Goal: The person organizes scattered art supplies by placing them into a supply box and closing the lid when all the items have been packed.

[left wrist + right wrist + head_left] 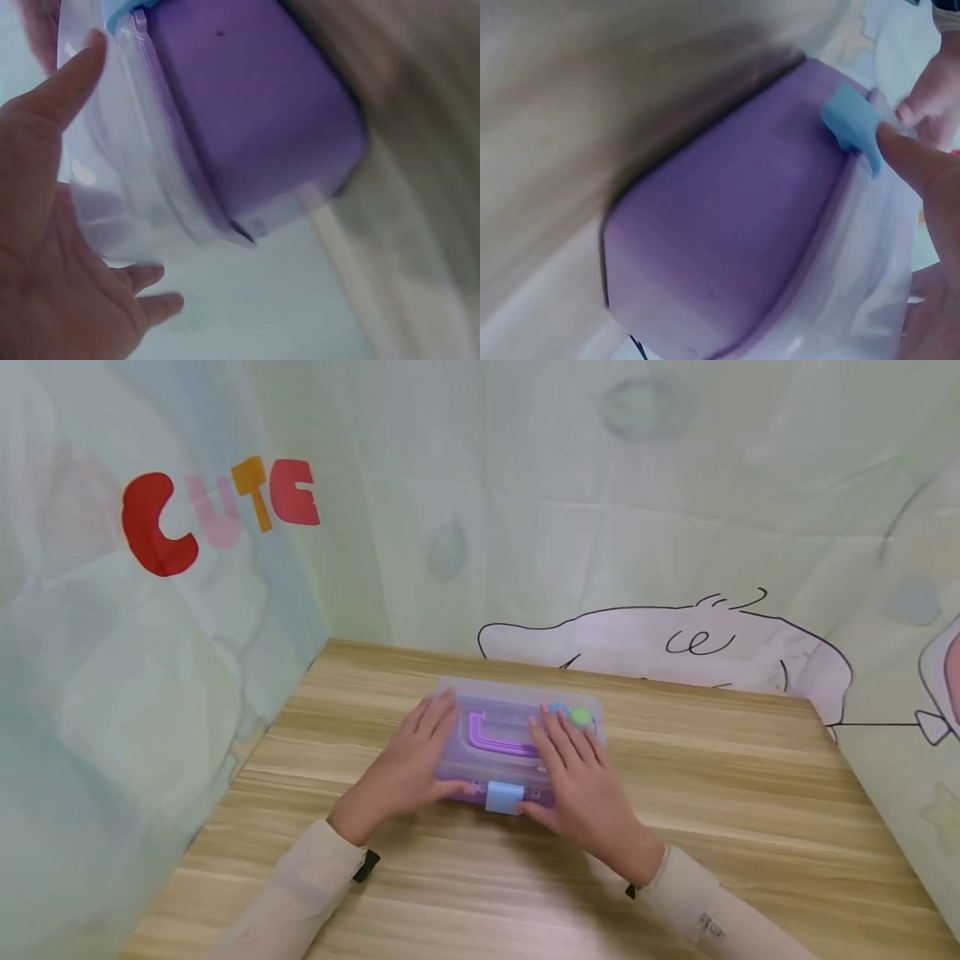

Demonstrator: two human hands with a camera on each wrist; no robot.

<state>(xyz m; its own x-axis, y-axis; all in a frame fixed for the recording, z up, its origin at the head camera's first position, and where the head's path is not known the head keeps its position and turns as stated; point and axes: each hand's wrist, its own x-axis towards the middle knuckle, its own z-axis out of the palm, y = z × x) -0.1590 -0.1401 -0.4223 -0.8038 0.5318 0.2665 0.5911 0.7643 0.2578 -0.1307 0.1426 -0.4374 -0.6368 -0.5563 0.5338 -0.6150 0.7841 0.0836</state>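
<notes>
A purple box (247,97) with a see-through lid (517,689) stands on the wooden table. The lid lies down over the box; a purple handle (498,748) is on top and a light-blue latch (504,797) on the front. My left hand (405,764) rests on the lid's left side, fingers extended, its thumb along the front edge. On the lid's right side lies my right hand (588,789), fingers straight and covering part of the handle. In the right wrist view its thumb touches the latch (851,120). Whether the latch is fastened, I cannot tell.
The wooden table (712,793) reaches back to a printed cloth backdrop (420,485) behind and on both sides. A green round spot (581,717) and a blue one (557,708) show at the lid's back right corner.
</notes>
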